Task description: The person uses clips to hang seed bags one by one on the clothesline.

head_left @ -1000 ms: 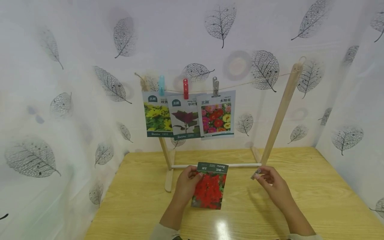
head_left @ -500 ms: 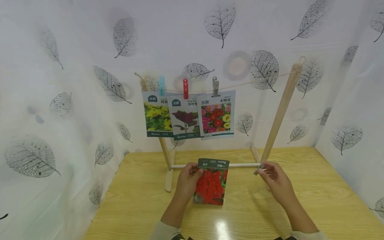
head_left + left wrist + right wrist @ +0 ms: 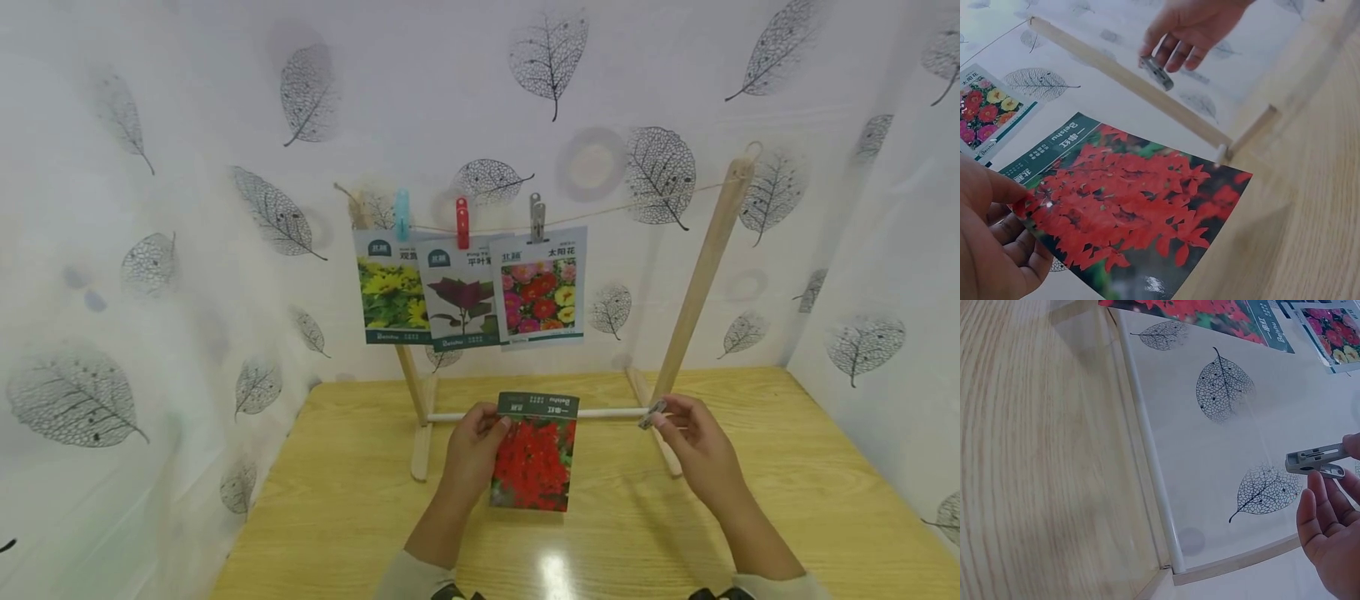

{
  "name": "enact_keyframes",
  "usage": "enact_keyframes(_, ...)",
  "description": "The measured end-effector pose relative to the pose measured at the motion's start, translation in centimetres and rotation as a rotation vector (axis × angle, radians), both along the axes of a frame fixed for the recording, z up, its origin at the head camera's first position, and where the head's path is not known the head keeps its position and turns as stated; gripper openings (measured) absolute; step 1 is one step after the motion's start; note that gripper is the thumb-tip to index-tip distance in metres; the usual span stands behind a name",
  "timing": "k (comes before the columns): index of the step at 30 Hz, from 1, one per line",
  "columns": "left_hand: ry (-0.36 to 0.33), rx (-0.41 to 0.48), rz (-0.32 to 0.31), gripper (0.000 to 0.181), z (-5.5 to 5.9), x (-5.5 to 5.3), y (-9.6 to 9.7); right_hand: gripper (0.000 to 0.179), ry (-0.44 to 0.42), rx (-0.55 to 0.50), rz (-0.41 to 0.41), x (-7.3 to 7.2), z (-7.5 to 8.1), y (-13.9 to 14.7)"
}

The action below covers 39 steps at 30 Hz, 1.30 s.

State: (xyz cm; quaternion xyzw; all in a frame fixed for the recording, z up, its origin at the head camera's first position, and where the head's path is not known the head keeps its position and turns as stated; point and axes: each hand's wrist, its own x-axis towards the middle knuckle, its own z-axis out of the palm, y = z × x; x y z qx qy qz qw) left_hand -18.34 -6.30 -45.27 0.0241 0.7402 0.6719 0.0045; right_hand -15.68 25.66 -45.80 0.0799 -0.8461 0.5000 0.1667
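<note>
My left hand pinches the left edge of a seed packet with red flowers and a dark green band. The band is at the top and its lettering reads upside down in the head view. In the left wrist view the thumb lies on the packet's printed face. My right hand pinches a grey clothespin between thumb and fingertips, to the right of the packet and apart from it. Beyond both hands, three seed packets hang from a string: yellow flowers, a purple-leaved plant and mixed-colour flowers.
A wooden stand with a right post and a white crossbar stands on the wood-grain table. A blue clothespin, a red one and a grey one grip the string. A leaf-patterned sheet hangs behind.
The red-flower packet in my left hand has risen and shifted slightly right. My right hand has moved slightly up and right with the grey clothespin. The hanging packets stay put.
</note>
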Motion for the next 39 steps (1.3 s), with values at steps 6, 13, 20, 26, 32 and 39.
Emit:
enact_keyframes(6, 0.010, 0.013, -0.005, 0.020, 0.5, 0.0, 0.3, 0.040, 0.028, -0.007, 0.011, 0.0, 1.1, 0.1)
enact_keyframes(13, 0.026, 0.020, -0.017, 0.019, 1.5, 0.1, 0.7, 0.040, 0.050, 0.002, -0.001, -0.2, 2.1, 0.2)
enact_keyframes(20, 0.035, 0.043, -0.039, 0.021, 2.2, 0.3, 0.9, 0.039, 0.072, 0.000, -0.011, -0.3, 3.0, 0.3)
enact_keyframes(26, 0.059, 0.032, -0.053, 0.019, 2.5, 0.4, 1.0, 0.037, 0.098, -0.030, -0.004, -0.1, 3.8, 0.2)
enact_keyframes(32, 0.081, 0.026, -0.039, 0.020, 3.1, 0.2, 1.2, 0.037, 0.127, -0.035, 0.004, -0.1, 4.4, 0.3)
enact_keyframes(39, 0.100, 0.018, -0.026, 0.018, 3.8, -0.2, 1.5, 0.037, 0.150, -0.039, 0.016, -0.2, 5.1, 0.3)
